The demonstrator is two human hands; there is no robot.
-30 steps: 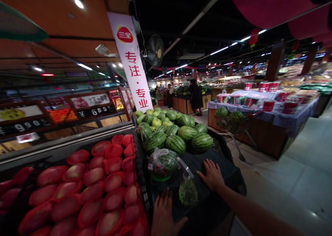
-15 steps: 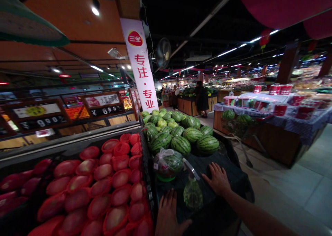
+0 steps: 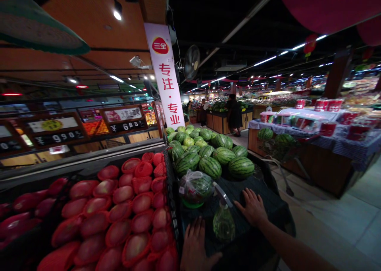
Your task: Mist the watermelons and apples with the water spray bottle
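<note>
Head view: the left hand [image 3: 195,245] is laid flat, fingers spread, on the dark mesh-covered display surface [image 3: 262,199], nothing being grasped. The right hand [image 3: 253,207] is likewise pressed flat and empty on the same surface. Between the two hands a green translucent spray bottle with a pale trigger [image 3: 223,221] is stood upright. Just behind it, a cut watermelon wrapped in clear plastic [image 3: 195,187] is set in a green bowl. Beyond, a pile of whole striped green watermelons [image 3: 208,154] is stacked. To the left, red fruits in foam net sleeves [image 3: 119,215] are ranked in a separate bin. The left wrist is cut off by the lower frame edge; distant stalls are too dim to be made out.
</note>
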